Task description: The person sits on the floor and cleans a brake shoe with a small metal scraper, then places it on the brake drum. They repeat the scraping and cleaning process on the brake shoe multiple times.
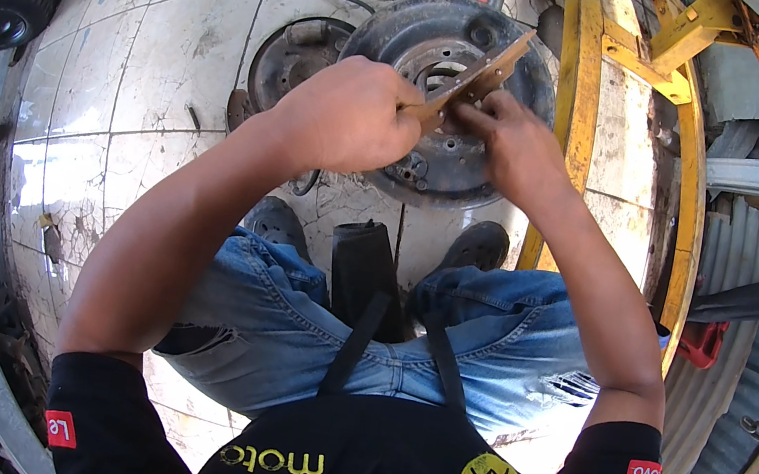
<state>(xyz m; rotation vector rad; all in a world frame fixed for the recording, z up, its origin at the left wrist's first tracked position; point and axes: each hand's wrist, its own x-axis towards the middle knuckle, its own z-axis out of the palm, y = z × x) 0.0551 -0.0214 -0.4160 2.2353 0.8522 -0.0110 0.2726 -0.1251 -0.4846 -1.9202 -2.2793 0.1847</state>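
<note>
We are looking down at a person sitting over a white tiled floor (159, 46) that is cracked and stained, legs in blue jeans and dark shoes (277, 219) planted either side of a big round dark metal brake backing plate (404, 38) lying flat on the tiles. We are seeing the left hand (345, 114) curling shut around the near end of a flat curved rusty-brown metal strip (473, 81), fingers closed tight on it, knuckles up. The right hand (509, 138) is pinching the same strip from the other side, thumb and fingers closed on its lower middle part; we cannot tell how far the fingertips are wrapping underneath. The strip is sitting tilted in the air just above the plate, its far end pointing up and to the right over the plate's central hole, near the rim. Just left of the plate a smaller round rusty brake assembly (293, 64) is lying on the tiles, touching or almost touching the plate; we cannot tell which. A yellow painted steel frame (578, 89) is running along the right side of the plate, close beside the right forearm. A small black rubber wheel (8, 9) is standing well apart at the far left edge. Grey corrugated metal sheeting (729, 329) is filling the right side beyond the frame.
</note>
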